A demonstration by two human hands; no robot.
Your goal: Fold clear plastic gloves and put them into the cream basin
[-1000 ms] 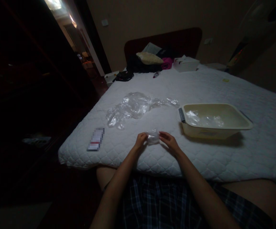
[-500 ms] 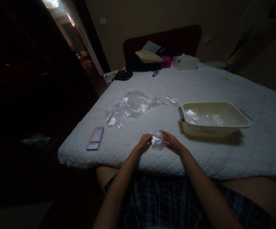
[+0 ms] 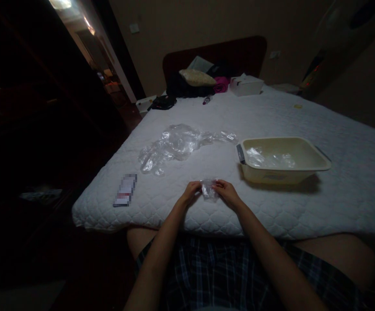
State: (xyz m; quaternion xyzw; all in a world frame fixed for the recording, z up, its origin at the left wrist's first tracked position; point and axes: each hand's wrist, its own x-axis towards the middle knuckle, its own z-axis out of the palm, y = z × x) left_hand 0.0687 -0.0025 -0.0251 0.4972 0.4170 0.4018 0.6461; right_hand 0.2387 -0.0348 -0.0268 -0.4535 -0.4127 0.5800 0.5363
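Note:
A small, crumpled clear plastic bag (image 3: 209, 191) lies between my hands near the front edge of the white quilted bed (image 3: 181, 216). My left hand (image 3: 193, 190) pinches its left side. On its right side, the fingers of my right hand (image 3: 226, 191) grip the upper edge. Beyond them, a loose heap of clear plastic bags (image 3: 181, 142) spreads over the quilt. The cream basin (image 3: 284, 175) with grey handles stands to the right, with some clear plastic (image 3: 268, 159) inside it.
A phone-like flat object (image 3: 125, 190), partly pixelated, lies at the bed's left front. Toward the headboard (image 3: 245, 49) are a patterned pillow (image 3: 197, 78), dark cloth, a pink roll (image 3: 221, 84), a white box (image 3: 246, 85) and a small bottle (image 3: 207, 100).
My right hand's fingers have closed in on the small bag's upper edge, and the bag looks flatter. The whole view has shifted slightly, so the bed and basin appear further left.

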